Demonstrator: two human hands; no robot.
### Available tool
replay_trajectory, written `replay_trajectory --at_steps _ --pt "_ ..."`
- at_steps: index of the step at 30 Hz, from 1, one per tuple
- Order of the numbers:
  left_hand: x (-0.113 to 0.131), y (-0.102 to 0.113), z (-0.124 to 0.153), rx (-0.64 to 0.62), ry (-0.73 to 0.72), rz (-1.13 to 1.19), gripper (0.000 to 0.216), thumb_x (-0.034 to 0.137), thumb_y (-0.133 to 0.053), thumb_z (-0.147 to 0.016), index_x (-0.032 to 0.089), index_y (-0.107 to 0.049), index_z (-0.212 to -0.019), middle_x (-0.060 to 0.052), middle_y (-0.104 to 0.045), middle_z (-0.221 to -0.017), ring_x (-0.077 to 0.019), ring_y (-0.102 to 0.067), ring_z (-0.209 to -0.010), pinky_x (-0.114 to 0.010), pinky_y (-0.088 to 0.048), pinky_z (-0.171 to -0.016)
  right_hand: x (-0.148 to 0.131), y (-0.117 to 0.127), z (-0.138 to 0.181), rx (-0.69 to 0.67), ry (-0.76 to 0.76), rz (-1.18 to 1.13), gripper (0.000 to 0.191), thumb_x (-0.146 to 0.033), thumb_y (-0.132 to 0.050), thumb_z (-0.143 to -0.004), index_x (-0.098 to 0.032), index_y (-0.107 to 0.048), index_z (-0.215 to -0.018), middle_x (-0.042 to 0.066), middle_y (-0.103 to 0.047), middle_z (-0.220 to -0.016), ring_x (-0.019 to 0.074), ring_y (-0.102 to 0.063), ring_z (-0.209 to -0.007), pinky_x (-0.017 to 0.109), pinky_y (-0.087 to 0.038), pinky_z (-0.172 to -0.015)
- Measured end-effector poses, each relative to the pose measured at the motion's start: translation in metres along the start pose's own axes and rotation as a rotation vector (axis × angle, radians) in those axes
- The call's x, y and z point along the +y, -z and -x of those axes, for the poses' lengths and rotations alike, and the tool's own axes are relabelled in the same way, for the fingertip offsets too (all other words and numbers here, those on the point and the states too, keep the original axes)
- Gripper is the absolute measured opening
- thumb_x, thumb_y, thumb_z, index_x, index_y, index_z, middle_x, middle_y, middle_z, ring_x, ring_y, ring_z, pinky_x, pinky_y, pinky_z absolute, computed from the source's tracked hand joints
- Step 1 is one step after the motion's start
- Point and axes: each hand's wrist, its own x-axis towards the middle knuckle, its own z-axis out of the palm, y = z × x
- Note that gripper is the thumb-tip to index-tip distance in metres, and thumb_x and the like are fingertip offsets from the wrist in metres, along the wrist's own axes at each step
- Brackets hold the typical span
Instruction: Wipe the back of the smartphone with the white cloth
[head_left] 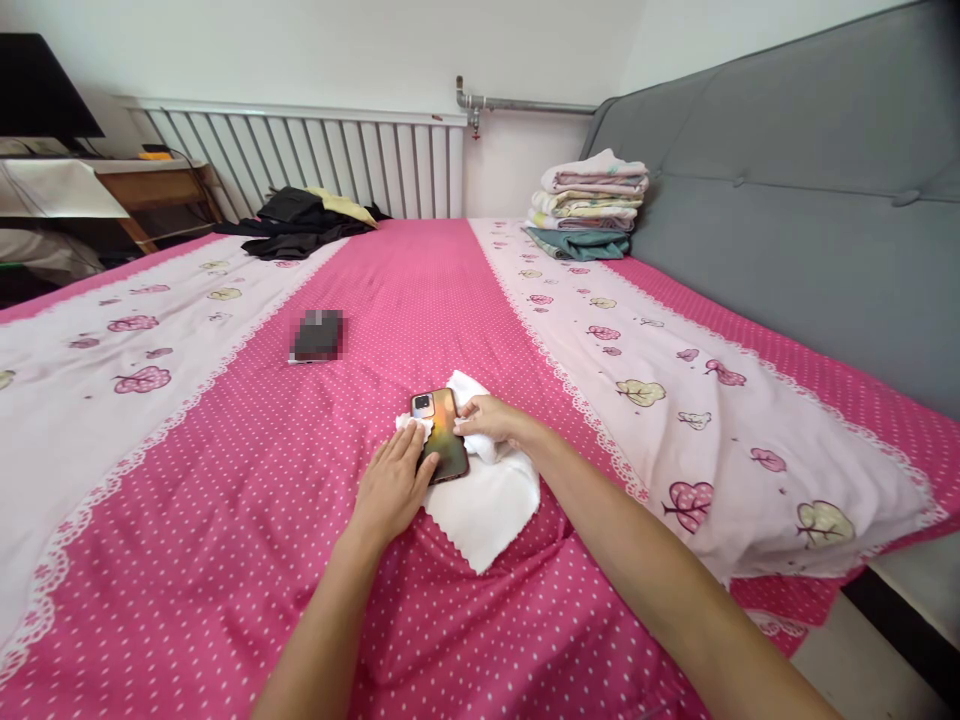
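A phone [441,433] with an iridescent back lies camera-side up on a white cloth [484,505], which is spread on the pink dotted bedspread [247,500]. My left hand [391,484] lies flat beside the phone, fingers touching its left edge and the cloth. My right hand [487,418] pinches a bunched fold of the white cloth at the phone's right edge.
A small dark blurred object [317,335] lies farther up the bed. Dark clothes [300,222] are heaped at the far end by the white radiator [315,155]. A stack of folded linens [589,205] rests against the grey headboard [787,200]. A wooden desk [150,190] stands at left.
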Motion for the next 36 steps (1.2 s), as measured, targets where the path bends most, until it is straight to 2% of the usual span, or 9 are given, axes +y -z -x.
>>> replay_trajectory --at_steps 4,8,13,16,21,25,27,31,36 --pt "-0.003 0.001 -0.001 -0.025 -0.037 0.060 0.060 0.043 -0.025 -0.093 0.007 -0.037 -0.139 -0.013 -0.034 -0.147 -0.0236 -0.027 -0.138 -0.043 -0.024 -0.113 0.004 0.000 -0.004 -0.013 0.018 0.009 0.016 -0.019 -0.073 -0.065 -0.017 -0.057 -0.066 -0.007 -0.053 -0.056 0.0093 -0.050 -0.058 0.018 -0.037 -0.053" --pt "-0.003 0.014 -0.001 -0.036 -0.075 0.154 0.056 0.044 -0.027 -0.092 0.011 -0.049 -0.132 -0.011 -0.045 -0.140 -0.0226 -0.037 -0.133 -0.042 -0.031 -0.110 0.007 0.001 -0.007 -0.021 0.010 0.019 0.020 -0.024 -0.077 -0.062 -0.017 -0.059 -0.069 -0.007 -0.054 -0.056 0.0092 -0.050 -0.055 0.018 -0.036 -0.050" --pt "-0.001 0.030 0.001 -0.079 -0.039 0.223 0.044 0.044 -0.032 -0.091 0.023 -0.068 -0.106 -0.006 -0.060 -0.124 -0.0242 -0.052 -0.121 -0.040 -0.042 -0.100 0.004 0.001 -0.004 0.007 0.004 0.019 0.019 -0.020 -0.075 -0.064 -0.017 -0.057 -0.070 -0.007 -0.054 -0.058 0.0090 -0.050 -0.058 0.018 -0.036 -0.052" --pt "-0.002 0.034 0.002 -0.101 -0.026 0.211 0.039 0.044 -0.036 -0.089 0.027 -0.071 -0.091 -0.002 -0.067 -0.113 -0.0237 -0.055 -0.117 -0.036 -0.047 -0.091 0.002 0.001 -0.002 0.023 0.009 0.020 0.019 -0.018 -0.075 -0.063 -0.017 -0.057 -0.070 -0.007 -0.055 -0.060 0.0094 -0.051 -0.061 0.018 -0.036 -0.054" --pt "-0.005 0.033 0.002 -0.074 0.096 0.163 0.036 0.046 -0.049 -0.081 0.024 -0.070 -0.100 -0.005 -0.067 -0.112 -0.0258 -0.060 -0.109 -0.037 -0.048 -0.089 0.003 0.001 -0.002 0.013 0.011 0.001 0.019 -0.019 -0.074 -0.063 -0.017 -0.057 -0.071 -0.007 -0.056 -0.062 0.0095 -0.051 -0.062 0.019 -0.036 -0.055" --pt "-0.007 0.030 0.004 -0.062 0.102 0.165 0.041 0.047 -0.054 -0.078 0.020 -0.069 -0.105 -0.008 -0.064 -0.117 -0.0279 -0.061 -0.109 -0.040 -0.046 -0.094 0.004 0.002 -0.003 -0.018 0.038 0.083 0.021 -0.026 -0.074 -0.065 -0.018 -0.058 -0.075 -0.006 -0.058 -0.066 0.0109 -0.053 -0.064 0.020 -0.035 -0.054" --pt "-0.008 0.030 0.004 -0.063 0.089 0.186 0.043 0.047 -0.055 -0.078 0.019 -0.069 -0.107 -0.008 -0.064 -0.117 -0.0282 -0.060 -0.110 -0.040 -0.046 -0.096 0.001 0.003 0.000 -0.005 0.078 0.170 0.028 -0.030 -0.076 -0.064 -0.018 -0.058 -0.082 -0.003 -0.062 -0.075 0.0133 -0.056 -0.071 0.021 -0.037 -0.057" --pt "-0.010 0.030 0.004 -0.061 0.104 0.227 0.044 0.049 -0.052 -0.079 0.019 -0.068 -0.108 -0.008 -0.063 -0.119 -0.0285 -0.058 -0.112 -0.040 -0.045 -0.096 -0.010 0.003 0.014 0.079 0.220 0.411 0.060 -0.043 -0.083 -0.051 -0.020 -0.055 -0.099 0.004 -0.063 -0.098 0.0211 -0.057 -0.090 0.025 -0.039 -0.066" --pt "-0.007 0.032 0.004 -0.063 0.135 0.231 0.043 0.049 -0.045 -0.083 0.022 -0.068 -0.108 -0.006 -0.061 -0.122 -0.0281 -0.063 -0.103 -0.037 -0.049 -0.085 -0.019 -0.008 0.030 -0.095 0.423 0.658 0.077 -0.047 -0.083 -0.048 -0.021 -0.048 -0.112 0.007 -0.060 -0.104 0.0255 -0.058 -0.096 0.029 -0.042 -0.070"
